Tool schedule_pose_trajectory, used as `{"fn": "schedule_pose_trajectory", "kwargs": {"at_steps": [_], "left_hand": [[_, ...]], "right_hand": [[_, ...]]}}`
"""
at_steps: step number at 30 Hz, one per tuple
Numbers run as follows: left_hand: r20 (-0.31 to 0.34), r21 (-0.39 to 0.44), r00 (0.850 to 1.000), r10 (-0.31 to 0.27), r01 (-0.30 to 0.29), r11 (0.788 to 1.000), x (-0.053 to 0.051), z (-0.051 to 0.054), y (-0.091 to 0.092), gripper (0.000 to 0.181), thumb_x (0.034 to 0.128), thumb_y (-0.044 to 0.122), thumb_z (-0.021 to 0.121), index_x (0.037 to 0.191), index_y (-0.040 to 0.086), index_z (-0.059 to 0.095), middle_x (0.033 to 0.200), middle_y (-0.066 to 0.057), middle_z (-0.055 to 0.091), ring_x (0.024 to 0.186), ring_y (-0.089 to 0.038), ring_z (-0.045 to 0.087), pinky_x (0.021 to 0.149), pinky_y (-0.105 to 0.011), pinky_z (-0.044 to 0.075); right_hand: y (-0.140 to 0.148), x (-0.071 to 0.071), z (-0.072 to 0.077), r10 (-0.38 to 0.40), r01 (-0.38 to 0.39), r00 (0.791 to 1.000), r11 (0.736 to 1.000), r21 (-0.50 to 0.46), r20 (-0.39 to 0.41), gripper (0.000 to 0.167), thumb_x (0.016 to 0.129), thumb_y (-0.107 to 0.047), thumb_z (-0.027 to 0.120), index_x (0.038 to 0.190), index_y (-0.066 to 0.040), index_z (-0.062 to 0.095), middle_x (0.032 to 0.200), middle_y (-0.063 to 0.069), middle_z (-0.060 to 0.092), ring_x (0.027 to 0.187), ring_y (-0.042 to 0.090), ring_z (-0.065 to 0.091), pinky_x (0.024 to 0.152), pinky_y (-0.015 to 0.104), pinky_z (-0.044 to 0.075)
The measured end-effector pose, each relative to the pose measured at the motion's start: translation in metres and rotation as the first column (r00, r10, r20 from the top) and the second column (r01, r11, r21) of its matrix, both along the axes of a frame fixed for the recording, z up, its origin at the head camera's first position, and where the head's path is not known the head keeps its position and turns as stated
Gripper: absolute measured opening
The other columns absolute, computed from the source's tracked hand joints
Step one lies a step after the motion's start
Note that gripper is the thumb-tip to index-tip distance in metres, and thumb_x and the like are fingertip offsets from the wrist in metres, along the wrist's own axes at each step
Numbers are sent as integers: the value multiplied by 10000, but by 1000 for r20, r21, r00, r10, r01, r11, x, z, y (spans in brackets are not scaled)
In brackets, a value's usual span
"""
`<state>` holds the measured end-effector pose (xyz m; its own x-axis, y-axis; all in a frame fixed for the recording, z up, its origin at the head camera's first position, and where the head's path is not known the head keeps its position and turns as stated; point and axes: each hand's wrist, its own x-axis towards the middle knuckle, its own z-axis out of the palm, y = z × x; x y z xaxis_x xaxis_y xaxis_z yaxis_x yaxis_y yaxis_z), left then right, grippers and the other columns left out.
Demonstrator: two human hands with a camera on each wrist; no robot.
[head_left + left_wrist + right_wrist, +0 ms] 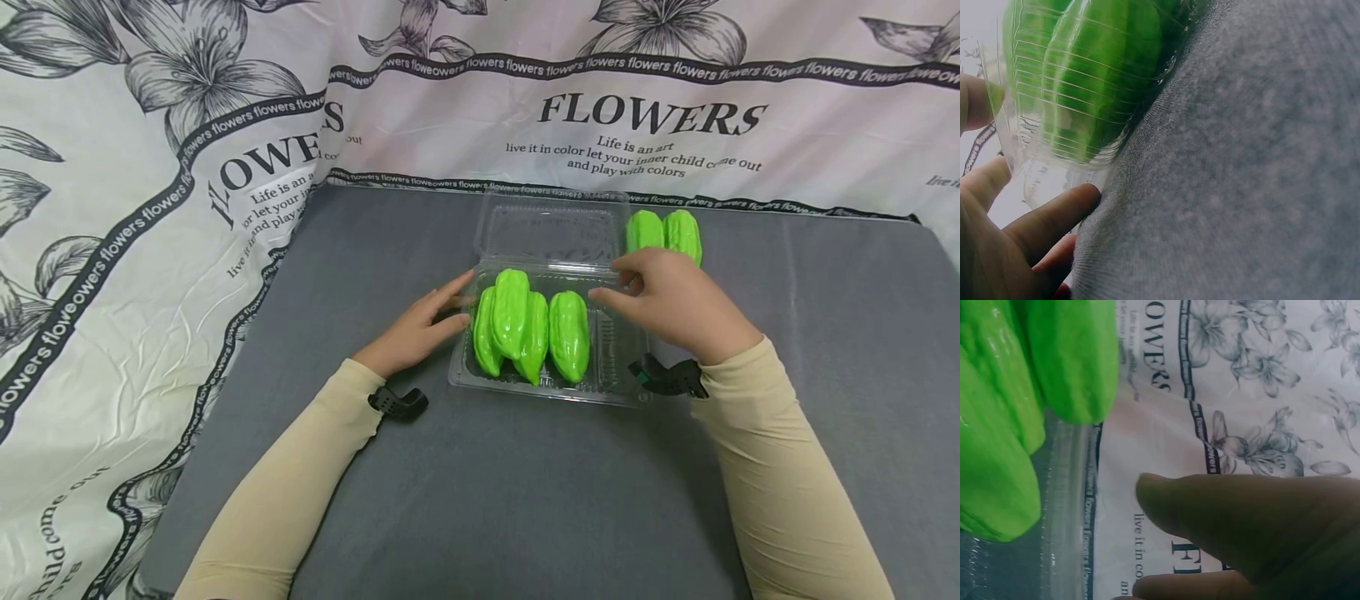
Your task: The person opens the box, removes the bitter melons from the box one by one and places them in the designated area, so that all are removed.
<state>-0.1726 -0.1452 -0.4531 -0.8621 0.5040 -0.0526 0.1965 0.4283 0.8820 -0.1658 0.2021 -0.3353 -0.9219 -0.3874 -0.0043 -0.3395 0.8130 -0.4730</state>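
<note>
The clear plastic container point(525, 392) lies on the gray table surface point(480, 500), its hinged lid point(551, 229) folded back toward the floral backdrop point(442, 125), which leaves the tray accessible from above. Inside, three ribbed green fruits point(510, 315) are grouped at the left, one resting on top of the others, presumably because the tray wall and the neighboring pieces support it. A fourth fruit point(568, 335) lies just beside the group, with bare tray to its right. The left hand point(412, 335) is at the left wall, fingers spread and not curled around anything; its fingertips appear to touch the plastic, a position that would steady the tray against sliding. The right hand point(678, 300) is above the right side, thumb and fingers apart, nothing visible between them, near the fourth fruit. Beyond it, two more green fruits point(681, 232) lie side by side, right of the lid.
</note>
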Motion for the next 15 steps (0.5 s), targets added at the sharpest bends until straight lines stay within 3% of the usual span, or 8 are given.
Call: {"fn": "schedule_pose_trajectory", "kwargs": {"at_steps": [2,6,9,11,13,15], "left_hand": [[2,1,1000,0,0,1000,0,0,0,669,1112,368,527,1692,370,195,1590,-48,516,1572,-265,293,1293,-581,104],[-6,-3,1000,-2,2,1000,-1,-1,0,669,1112,367,525,1694,360,196,1587,-50,522,1575,-268,288,1301,-561,63],[-17,-10,1000,-6,6,1000,-1,-1,0,667,1114,368,519,1696,351,194,1582,-50,527,1570,-259,306,1307,-528,31],[-20,-12,1000,-7,7,1000,-1,-1,0,666,1115,369,517,1697,347,194,1581,-50,529,1563,-254,321,1309,-512,24],[-22,-16,1000,-8,7,1000,-1,-1,-1,667,1115,369,515,1699,334,194,1579,-56,532,1564,-257,321,1310,-504,12],[-18,-17,1000,-6,6,1000,-1,0,-1,669,1114,369,517,1699,334,195,1577,-56,534,1567,-258,314,1310,-505,20]], "right_hand": [[-2,0,-2,17,-17,1000,1000,17,11,276,994,-305,745,986,-30,732,685,25,471,623,181,404,601,385,370],[-5,0,-5,43,-44,999,998,37,13,362,977,-310,766,1147,9,761,847,93,695,738,219,603,744,472,529],[-7,0,-7,69,-70,997,997,44,22,317,976,-317,764,901,-19,687,733,33,592,660,173,529,664,420,493],[-9,1,-9,89,-90,996,995,42,31,400,977,-318,762,755,-84,526,663,-22,416,602,143,389,594,359,381],[-11,1,-11,100,-101,994,994,45,39,501,972,-323,767,712,-131,383,673,-37,272,601,140,279,582,336,280],[-13,1,-13,110,-112,993,992,57,32,512,962,-342,778,702,-149,381,674,-44,284,612,137,292,588,331,282]]}}
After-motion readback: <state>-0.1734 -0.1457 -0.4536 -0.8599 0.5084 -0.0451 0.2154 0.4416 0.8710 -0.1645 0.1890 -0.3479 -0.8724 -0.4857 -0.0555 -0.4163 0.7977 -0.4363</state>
